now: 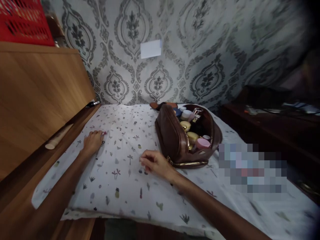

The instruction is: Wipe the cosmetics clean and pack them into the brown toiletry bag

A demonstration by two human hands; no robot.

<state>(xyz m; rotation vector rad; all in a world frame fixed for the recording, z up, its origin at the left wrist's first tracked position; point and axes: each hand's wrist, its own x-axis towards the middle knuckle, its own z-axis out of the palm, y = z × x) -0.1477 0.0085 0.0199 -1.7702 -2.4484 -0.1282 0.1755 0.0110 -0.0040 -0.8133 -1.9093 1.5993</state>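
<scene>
My left hand (93, 141) is on the left part of the patterned white cloth, its fingers closed on a small pinkish-red item (104, 133). Most of that item is hidden, so its kind does not show. Over the middle of the cloth, my right hand (155, 163) has loosely bent fingers, with nothing visible between them. Just beyond its wrist stands a brown leather toiletry bag (172, 133), unzipped on top. Inside are several cosmetic containers, among them a pink-lidded jar (203, 143), a yellow-lidded jar (192, 137) and a clear-capped bottle (197, 113).
A wooden cabinet (37, 100) borders the left side, with a red basket (25, 23) on top and a pale wooden stick (58, 136) along its base. Wallpaper rises behind the cloth (120, 186). Dark furniture (245, 123) stands right; a blurred-out patch covers something nearby.
</scene>
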